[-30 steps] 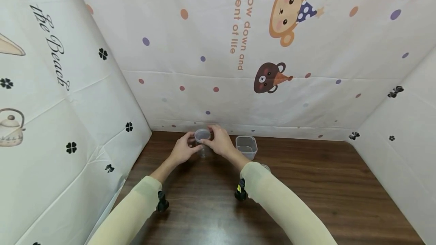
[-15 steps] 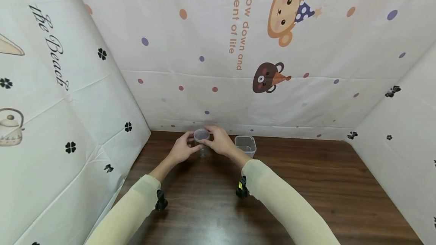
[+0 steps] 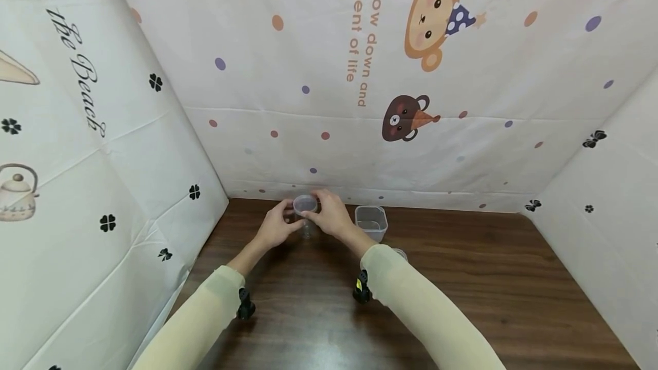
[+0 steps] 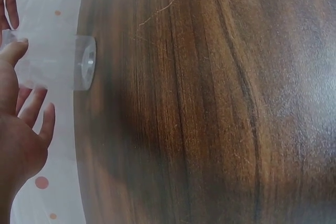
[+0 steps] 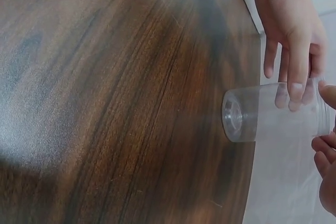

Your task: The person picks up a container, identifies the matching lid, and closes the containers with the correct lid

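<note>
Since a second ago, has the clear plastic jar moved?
No: in the head view, the clear plastic jar stays just below the same blue backdrop dot.

Jar: clear, colourless, cylindrical, smooth see-through walls, ridged band by the mouth. Round, pale top; lid or open mouth, I could not tell. Stood upright near the back edge of the wood-grained counter, gripped between left hand and right hand. Whether its base bore on the surface was unclear.
</note>
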Tool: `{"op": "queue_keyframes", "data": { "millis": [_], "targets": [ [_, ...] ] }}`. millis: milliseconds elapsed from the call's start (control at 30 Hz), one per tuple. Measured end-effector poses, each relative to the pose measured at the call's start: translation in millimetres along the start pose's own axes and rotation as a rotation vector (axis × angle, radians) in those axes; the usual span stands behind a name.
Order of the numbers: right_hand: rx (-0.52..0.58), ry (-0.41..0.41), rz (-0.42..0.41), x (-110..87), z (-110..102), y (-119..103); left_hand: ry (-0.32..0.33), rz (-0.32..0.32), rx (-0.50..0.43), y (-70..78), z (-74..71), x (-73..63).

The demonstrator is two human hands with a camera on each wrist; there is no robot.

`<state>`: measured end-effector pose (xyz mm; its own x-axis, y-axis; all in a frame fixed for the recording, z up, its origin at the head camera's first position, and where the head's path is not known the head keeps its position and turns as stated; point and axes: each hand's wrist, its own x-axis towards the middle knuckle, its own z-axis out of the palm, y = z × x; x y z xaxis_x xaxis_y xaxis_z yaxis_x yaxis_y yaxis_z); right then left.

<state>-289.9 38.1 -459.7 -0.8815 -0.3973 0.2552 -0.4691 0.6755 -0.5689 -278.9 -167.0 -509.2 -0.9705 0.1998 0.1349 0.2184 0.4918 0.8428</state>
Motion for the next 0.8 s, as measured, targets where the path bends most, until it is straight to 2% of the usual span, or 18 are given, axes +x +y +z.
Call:
{"op": "queue_keyframes", "data": {
  "millis": [167,300,567,800],
  "targets": [
    [-0.02,0.036,0.013,0.0,4,-3,0.007,0.005,0.005,0.6,-0.5,-1.4],
    [0.009,0.033,0.011,-0.6,5,0,0.007,-0.002,0.029,2.5,-1.6,-2.1],
    [0.193,-0.075,0.027,1.2,-7,11,-0.007,-0.015,0.045,5.9,-3.3,-1.2],
    [0.227,-0.133,0.015,3.5,-16,15,-0.007,-0.017,0.043,5.5,-2.9,-1.3]
  ]
}}
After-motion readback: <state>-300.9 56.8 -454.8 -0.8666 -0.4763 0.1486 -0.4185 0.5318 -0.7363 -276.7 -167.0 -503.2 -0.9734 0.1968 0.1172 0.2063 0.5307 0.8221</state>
